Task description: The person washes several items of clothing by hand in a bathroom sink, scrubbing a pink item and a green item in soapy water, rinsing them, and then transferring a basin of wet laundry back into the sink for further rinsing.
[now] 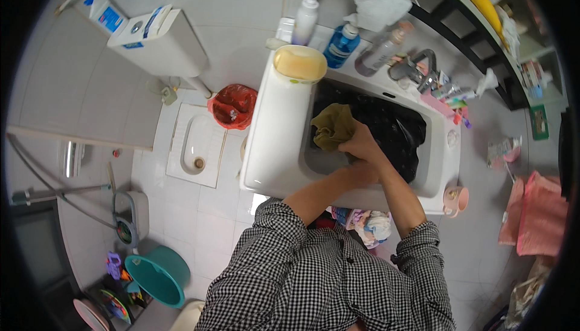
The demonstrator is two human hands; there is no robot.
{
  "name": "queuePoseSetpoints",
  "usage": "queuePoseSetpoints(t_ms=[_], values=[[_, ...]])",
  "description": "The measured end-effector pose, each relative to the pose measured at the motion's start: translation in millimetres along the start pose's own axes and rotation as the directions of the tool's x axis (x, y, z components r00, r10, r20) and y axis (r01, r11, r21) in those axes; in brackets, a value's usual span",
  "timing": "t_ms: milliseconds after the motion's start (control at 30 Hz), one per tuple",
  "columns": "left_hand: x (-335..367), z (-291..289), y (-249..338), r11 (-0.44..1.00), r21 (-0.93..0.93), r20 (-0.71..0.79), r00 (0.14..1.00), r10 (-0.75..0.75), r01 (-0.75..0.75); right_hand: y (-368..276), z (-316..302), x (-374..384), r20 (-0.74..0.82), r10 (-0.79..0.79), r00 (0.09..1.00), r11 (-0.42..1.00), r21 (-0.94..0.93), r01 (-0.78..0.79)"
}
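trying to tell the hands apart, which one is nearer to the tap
Right. The right hand, gripping the olive cloth, is below and left of the tap in view; the left hand is lower and farther from it, partly hidden.

We see a loose shirt [320,282] of small black-and-white checks, with one dark button [350,260] at the front. Both sleeves [269,243] are rolled up; the forearms [317,195] and the right hand [366,144] are bare.
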State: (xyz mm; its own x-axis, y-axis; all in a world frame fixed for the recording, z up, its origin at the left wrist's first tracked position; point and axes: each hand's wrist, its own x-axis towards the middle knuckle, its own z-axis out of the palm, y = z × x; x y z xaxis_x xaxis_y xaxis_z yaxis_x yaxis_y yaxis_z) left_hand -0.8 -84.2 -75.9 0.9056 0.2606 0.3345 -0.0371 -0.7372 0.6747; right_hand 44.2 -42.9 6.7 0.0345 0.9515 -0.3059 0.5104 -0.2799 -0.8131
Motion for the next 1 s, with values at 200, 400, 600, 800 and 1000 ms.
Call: queuePoseSetpoints(t_ms=[200,400,600,800,1000], values=[[2,-6,11,0.914,0.363,0.069,0.974,-0.218,0.179,3,14,-19,-0.198,-0.121,0.973,0.993,-0.031,0.117],[-1,-11,24,0.856,0.509,0.008,0.994,-0.113,0.094,7,8,-39,-0.370,-0.162,0.915,0.976,-0.200,0.092],[-8,-18,48,0.656,0.424,0.236,0.776,0.585,-0.624,48,-48,-104,-0.657,-0.053,0.752,0.946,0.208,0.247],[40,20,145,0.936,-0.204,-0.176,0.951,0.255,-0.288,126,-73,-260,-0.710,0.306,0.635,0.673,0.633,0.383],[45,120,165,0.732,-0.558,0.410,0.897,-0.167,0.391,221,25,-351,-0.384,0.808,0.448,0.106,0.841,0.530]])
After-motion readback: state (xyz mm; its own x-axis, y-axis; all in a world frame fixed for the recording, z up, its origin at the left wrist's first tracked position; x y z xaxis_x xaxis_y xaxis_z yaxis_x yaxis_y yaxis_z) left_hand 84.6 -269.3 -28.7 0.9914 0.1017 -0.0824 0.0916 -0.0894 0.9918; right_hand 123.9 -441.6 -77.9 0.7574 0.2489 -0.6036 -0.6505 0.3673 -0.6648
